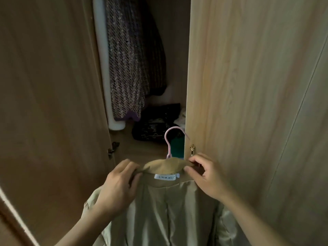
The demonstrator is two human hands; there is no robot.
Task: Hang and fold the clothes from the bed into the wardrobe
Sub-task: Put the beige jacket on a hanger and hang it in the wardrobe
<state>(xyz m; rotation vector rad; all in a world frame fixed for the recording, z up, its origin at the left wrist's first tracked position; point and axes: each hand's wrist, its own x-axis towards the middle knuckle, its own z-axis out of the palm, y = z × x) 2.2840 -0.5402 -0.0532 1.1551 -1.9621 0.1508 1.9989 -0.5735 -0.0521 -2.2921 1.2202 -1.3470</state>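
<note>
Hands come first: the left hand (118, 189) and right hand (206, 176) each pinch an end of the collar of a tan jacket (168, 206), held level between them and draping out of frame below. Its pink hanger (170, 139) hook rises just beyond, pointing into the open wardrobe (248, 86). Farther in hangs a tweed coat (127, 68); the rail is cut off above, so reach is guesswork.

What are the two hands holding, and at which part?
Both the left hand and the right hand pinch the collar of the beige jacket, which is on a pink hanger.
</note>
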